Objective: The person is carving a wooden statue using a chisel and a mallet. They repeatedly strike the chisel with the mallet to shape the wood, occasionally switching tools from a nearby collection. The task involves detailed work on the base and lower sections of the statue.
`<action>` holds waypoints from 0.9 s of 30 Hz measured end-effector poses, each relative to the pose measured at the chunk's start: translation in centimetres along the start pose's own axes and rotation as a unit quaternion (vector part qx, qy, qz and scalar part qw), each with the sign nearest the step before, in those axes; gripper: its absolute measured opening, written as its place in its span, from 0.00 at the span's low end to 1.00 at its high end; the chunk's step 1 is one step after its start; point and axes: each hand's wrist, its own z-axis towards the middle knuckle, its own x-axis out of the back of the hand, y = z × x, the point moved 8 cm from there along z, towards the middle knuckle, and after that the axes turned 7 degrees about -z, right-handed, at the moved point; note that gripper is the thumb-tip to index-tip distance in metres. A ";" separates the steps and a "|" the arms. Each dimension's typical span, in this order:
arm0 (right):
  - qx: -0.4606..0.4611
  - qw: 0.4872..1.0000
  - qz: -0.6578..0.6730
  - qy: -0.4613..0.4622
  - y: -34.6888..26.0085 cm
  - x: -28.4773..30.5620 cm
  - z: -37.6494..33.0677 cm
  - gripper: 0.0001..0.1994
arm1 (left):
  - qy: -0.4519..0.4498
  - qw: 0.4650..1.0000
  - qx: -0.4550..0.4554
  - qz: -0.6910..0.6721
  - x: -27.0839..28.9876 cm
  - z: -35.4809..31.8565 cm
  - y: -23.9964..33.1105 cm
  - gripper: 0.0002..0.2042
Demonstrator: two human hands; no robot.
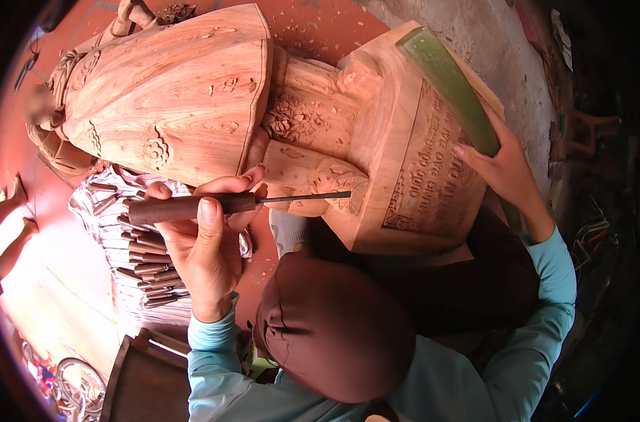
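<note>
A: Left hand (204,243) wrapped tight round the dark wooden handle of a carving chisel (228,204), thumb laid up along the near side, fingers curled over the top. Long axis pretty much dead horizontal across the picture, handle end out to the left, thin metal shaft running right.

B: And the tip?

A: Pointing right, landing on the carved relief low on the wooden statue (263,105), right by the corner of the block-shaped base (411,176). Touching or just shy of the wood, hard to call from here.

B: Other hand?

A: Right hand (502,165) up on the far edge of that base, fingers spread flat and pressed on the wood just beside a green strip (450,81) along the top edge. Not clamped round anything, just resting open on it.

B: Statue itself?

A: Lying on its side, wide robed body to the left, base to the right, carved lettering panel facing the camera. Propped across the lap.

B: Anything else nearby?

A: Row of spare chisels (147,264) with dark handles on crinkled plastic sheet, under the left hand. Red floor (313,28) with wood chips behind.
</note>
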 end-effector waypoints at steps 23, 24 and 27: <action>0.062 0.994 0.066 -0.061 0.2 -2.1 3.3 0.29 | 0.064 0.978 -0.096 0.177 -4.4 -1.7 0.5 0.24; 0.074 0.994 0.062 -0.054 0.1 -2.1 3.2 0.29 | 0.086 0.976 -0.080 0.184 -4.2 -1.2 0.5 0.24; 0.065 0.995 0.060 -0.055 0.0 -2.0 3.4 0.29 | 0.083 0.983 -0.041 0.159 -3.0 0.3 0.2 0.23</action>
